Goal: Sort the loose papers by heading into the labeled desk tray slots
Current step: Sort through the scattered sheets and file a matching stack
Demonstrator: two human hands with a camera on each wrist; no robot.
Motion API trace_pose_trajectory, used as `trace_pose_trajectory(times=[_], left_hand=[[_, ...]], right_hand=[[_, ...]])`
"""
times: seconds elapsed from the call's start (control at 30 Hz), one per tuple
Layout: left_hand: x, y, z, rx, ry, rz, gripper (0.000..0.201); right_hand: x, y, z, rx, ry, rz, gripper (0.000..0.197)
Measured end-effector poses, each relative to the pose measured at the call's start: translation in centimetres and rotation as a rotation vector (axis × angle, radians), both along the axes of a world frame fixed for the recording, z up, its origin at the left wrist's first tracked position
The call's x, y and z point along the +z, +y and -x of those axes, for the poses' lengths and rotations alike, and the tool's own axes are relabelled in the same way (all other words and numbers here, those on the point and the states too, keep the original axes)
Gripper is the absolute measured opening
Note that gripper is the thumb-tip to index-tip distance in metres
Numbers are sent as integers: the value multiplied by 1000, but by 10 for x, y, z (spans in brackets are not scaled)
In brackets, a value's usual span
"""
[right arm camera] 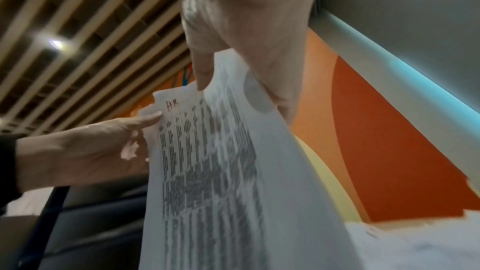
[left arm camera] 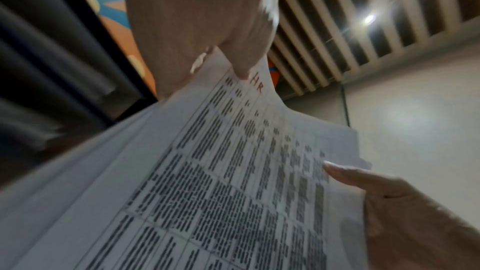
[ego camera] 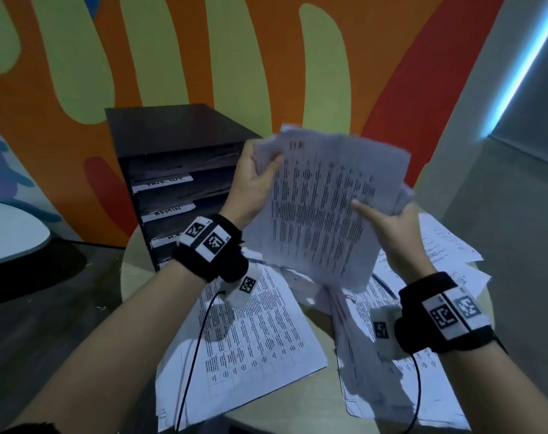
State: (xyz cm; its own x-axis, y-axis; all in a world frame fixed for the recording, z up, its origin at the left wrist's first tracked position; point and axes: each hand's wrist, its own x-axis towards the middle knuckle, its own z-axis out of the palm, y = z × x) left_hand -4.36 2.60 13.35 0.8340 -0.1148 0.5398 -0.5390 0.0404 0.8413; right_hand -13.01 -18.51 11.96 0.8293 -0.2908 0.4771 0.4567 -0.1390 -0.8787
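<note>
White sheaf: printed sheets (ego camera: 323, 208) being held up, tilted, above the round table (ego camera: 131, 277), right of the desk tray; top page is carrying rows of table text and a red handwritten "HR" (left arm camera: 257, 83) near its far left corner.
Left hand: left hand (ego camera: 254, 180) is pinching the sheaf's far left corner, thumb on the printed face beside the heading, fingers curled behind.
Right hand: right hand (ego camera: 391, 223) is gripping the sheaf's right edge, thumb (ego camera: 363, 209) lying across the page, fingers wrapped behind.
Desk tray: dark stacked tray unit (ego camera: 178, 170) is standing at the table's far left; white slot labels (ego camera: 163, 183) are showing on its front edges, their text too blurred to read.
Loose papers: more printed sheets (ego camera: 250, 333) are lying spread and overlapping on the table under both hands, some reaching over the near edge.
Wrist gear: black bands (ego camera: 210, 249) with square-patterned markers are sitting on both wrists.
</note>
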Motion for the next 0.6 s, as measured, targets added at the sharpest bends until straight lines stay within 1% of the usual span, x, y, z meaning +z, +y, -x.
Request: trace_pose_trajectory(times=[0.07, 0.13, 0.17, 0.23, 0.33, 0.43, 0.5, 0.57, 0.6], left_hand=[[-29, 4, -7, 0, 159, -72, 28], [-52, 9, -11, -6, 289, -112, 25], [-57, 11, -11, -14, 329, -136, 24], [-58, 16, -9, -28, 347, -241, 22], [-54, 39, -12, 26, 344, -482, 16], [-62, 79, -18, 195, 398, -773, 13], [-73, 103, -16, 293, 469, -938, 7], [-86, 120, -12, 341, 514, -1094, 5], [-93, 126, -11, 352, 519, -1156, 5]], right_hand=[[-24, -1, -3, 3, 196, -8, 25], [-46, -3, -7, -32, 338, -17, 19], [-54, -5, -11, -60, 379, -38, 17], [-58, -8, -16, -110, 408, -77, 12], [-49, -17, -22, -168, 395, -119, 16], [-45, -36, -27, -214, 403, -130, 24], [-52, -50, -30, -229, 487, -108, 30], [-66, -57, -29, -214, 611, -46, 34], [-73, -58, -28, -210, 659, -10, 32]])
